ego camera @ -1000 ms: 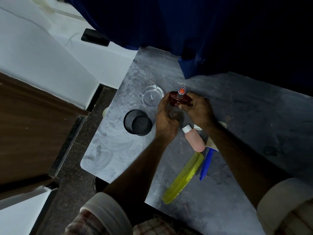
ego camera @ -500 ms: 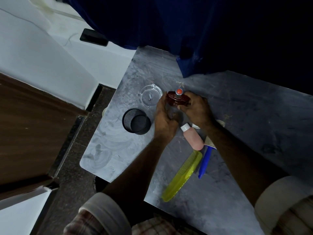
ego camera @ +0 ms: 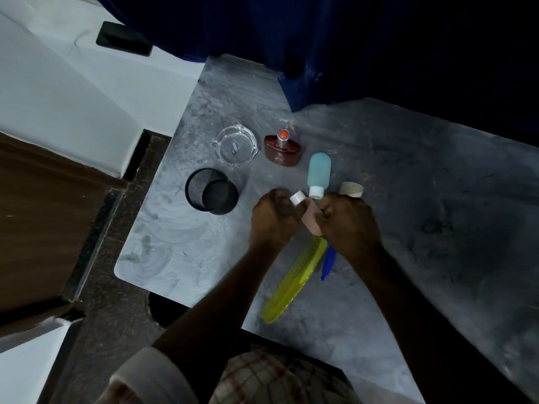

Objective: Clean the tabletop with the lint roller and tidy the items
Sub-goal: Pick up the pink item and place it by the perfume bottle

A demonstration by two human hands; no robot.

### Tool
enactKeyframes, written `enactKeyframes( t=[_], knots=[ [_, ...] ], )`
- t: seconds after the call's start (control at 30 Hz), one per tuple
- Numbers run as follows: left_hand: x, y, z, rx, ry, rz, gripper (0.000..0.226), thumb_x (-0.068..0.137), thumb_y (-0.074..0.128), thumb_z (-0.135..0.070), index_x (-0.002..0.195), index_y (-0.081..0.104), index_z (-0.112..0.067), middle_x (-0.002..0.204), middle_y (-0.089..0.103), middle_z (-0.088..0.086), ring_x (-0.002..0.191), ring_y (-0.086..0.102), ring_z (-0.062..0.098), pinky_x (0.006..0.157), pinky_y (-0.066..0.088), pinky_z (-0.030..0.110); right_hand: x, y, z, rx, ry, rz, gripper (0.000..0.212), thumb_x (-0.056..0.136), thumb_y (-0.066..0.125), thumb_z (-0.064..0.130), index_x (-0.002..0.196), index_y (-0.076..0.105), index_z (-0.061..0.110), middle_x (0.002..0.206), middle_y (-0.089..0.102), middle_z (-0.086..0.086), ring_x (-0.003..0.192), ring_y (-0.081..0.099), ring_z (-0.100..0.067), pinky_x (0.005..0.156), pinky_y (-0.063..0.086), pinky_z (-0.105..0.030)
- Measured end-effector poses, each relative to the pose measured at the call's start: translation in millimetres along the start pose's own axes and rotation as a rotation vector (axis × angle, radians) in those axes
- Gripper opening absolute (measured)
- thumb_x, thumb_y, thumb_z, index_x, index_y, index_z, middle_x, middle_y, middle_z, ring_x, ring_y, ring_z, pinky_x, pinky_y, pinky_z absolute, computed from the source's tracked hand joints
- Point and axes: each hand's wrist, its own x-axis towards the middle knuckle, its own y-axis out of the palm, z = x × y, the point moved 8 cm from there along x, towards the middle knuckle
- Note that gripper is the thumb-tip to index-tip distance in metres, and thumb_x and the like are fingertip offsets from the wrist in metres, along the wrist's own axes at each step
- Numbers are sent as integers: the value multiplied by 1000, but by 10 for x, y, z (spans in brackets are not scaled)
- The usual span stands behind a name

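The red bottle [ego camera: 282, 150] now stands released near the surface's [ego camera: 180, 237] far-left corner — both hands, left [ego camera: 274, 218] and right [ego camera: 347, 221], grip the pink bottle [ego camera: 309, 218] — tidying continues.

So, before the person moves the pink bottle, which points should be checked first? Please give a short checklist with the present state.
1. Both hands on the pink bottle: ok, left hand and right hand close around it.
2. White cap seated: ok.
3. Perfume bottle released and upright: ok.
4. Blue bottle clear of the hands: not ok, its cap lies right beside them.
5. Mesh cup free to take items: ok, looks empty.
6. Lint roller reachable: cannot tell, mostly hidden.
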Motion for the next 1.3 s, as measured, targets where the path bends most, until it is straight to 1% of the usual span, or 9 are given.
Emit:
enactKeyframes(
  t=[0.1, 0.27, 0.37, 0.47, 0.53, 0.97, 1.13, 1.2, 1.3],
  knots=[
    [140, 37, -18, 40, -6, -53, 38, 82, 80, -52, 97, 75, -18, 92, 80, 1, 91, 78, 25, 86, 64, 46, -134, -25, 27, 39, -5, -60, 22, 94, 63, 35, 105, 69, 17, 105, 76, -8, 101, 70, -32, 83, 53, -36],
    [208, 41, 182, -13, -69, -56, 19, 88, 82, -38, 85, 79, -20, 76, 79, -3, 71, 79, 21, 72, 68, 51, -598, 33, 59, 236, -20, -62, 12, 92, 64, 29, 88, 70, 19, 89, 78, -3, 86, 74, -28, 77, 55, -34],
    [149, 47, 139, -42, -26, -43, 21, 87, 86, -37, 94, 75, -20, 91, 81, 5, 84, 80, 29, 78, 66, 56, -824, 107, 39, 344, 10, -93, 9, 89, 67, 24, 82, 70, 19, 80, 77, 0, 78, 74, -25, 72, 58, -33],
    [140, 73, -25, 129, 48, -56, 47, 84, 87, -42, 121, 68, -19, 123, 72, 6, 112, 71, 26, 96, 61, 46, -881, 256, 26, 345, 26, -48, 9, 91, 68, 23, 84, 69, 18, 82, 77, 2, 77, 74, -22, 72, 59, -38],
    [161, 118, -108, 243, 83, -48, 51, 86, 85, -44, 126, 65, -21, 129, 65, 5, 115, 67, 23, 96, 58, 42, -863, 267, 22, 349, 29, -82, 7, 90, 68, 22, 83, 69, 19, 80, 76, 3, 75, 73, -21, 70, 58, -35],
    [159, 182, -31, 198, 110, -4, 27, 87, 85, -36, 102, 71, -18, 108, 75, 5, 101, 72, 23, 92, 62, 45, -901, 438, -138, 458, 105, -68, 9, 90, 70, 19, 81, 72, 19, 76, 76, 2, 70, 72, -18, 71, 60, -38],
    [50, 122, 112, 20, 72, 32, 23, 92, 82, -23, 109, 70, -12, 109, 77, 4, 102, 76, 24, 84, 67, 52, -980, 721, -261, 814, 318, 53, 18, 93, 68, 16, 76, 71, 20, 69, 74, -10, 49, 64, -22, 53, 55, -42],
    [-51, 39, 145, -69, 103, 12, 18, 91, 81, -19, 105, 70, -14, 100, 76, -5, 94, 76, 18, 73, 67, 46, -984, 793, -274, 1050, 434, 61, 19, 96, 67, 20, 78, 73, 17, 72, 74, -19, 42, 59, -21, 45, 48, -37],
    [-320, -153, 73, -127, 291, -52, 19, 90, 80, -22, 105, 68, -23, 97, 74, -14, 88, 73, 3, 68, 57, 17, -933, 808, -188, 1315, 565, 118, 40, 93, 63, 49, 90, 77, 12, 80, 76, -22, 44, 62, -20, 42, 47, -27]
  ],
)
